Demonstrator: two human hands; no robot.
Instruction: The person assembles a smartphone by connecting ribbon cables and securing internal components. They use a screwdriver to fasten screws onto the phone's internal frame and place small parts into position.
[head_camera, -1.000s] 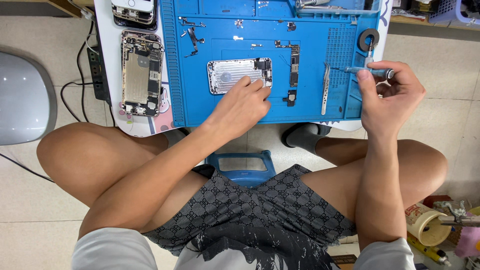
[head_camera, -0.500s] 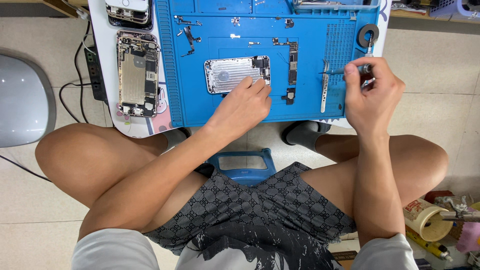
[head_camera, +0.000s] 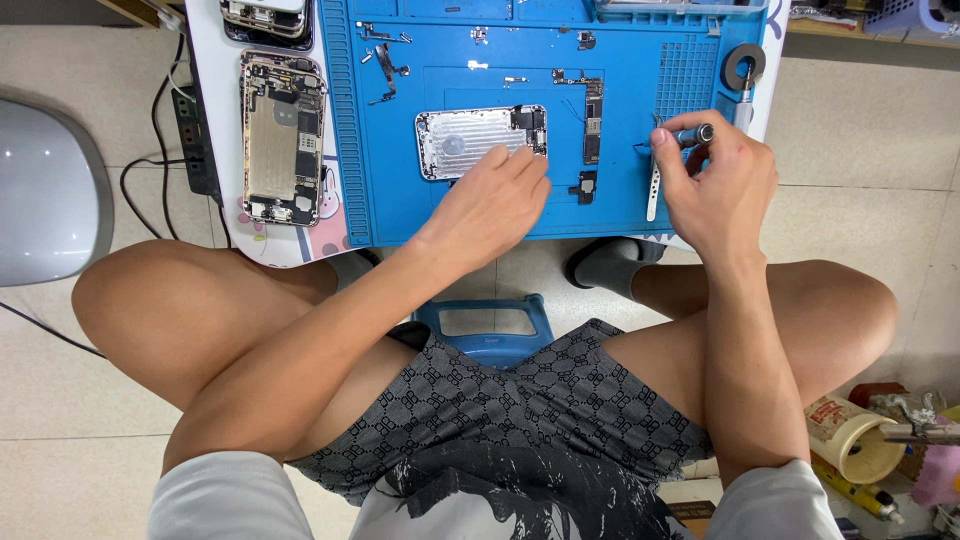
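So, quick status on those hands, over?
Left hand resting on silver phone shell. Right hand gripping small screwdriver. Nothing between them on blue mat.

Matt blue rubbery mat (head_camera: 640, 215) under a brushed-metal phone shell (head_camera: 465, 140).

Grey patterned shorts, white short sleeves, grey socks, bare arms.
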